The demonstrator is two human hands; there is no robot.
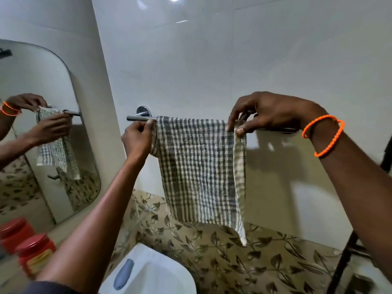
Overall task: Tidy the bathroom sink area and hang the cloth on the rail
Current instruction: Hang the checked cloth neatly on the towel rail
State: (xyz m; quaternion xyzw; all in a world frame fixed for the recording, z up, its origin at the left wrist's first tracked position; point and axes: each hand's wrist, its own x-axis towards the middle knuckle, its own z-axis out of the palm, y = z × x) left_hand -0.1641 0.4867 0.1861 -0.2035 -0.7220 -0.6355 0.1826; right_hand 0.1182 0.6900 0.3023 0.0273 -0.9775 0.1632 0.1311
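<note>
A grey-and-cream checked cloth (199,166) hangs draped over the chrome rail (137,118) on the white tiled wall. My left hand (136,137) pinches the cloth's upper left corner just below the rail. At the cloth's upper right edge, my right hand (267,112) pinches the folded border between thumb and fingers; it hides the rail there. Two orange bangles sit on my right wrist. The cloth's lower right corner hangs lowest.
A white sink (152,272) with a grey-blue object (124,273) on its rim lies below. A red-lidded jar (35,256) stands at the lower left by the mirror (42,124), which reflects hands and cloth. Leaf-patterned tiles (233,262) run under the cloth. Dark bars (347,249) stand at right.
</note>
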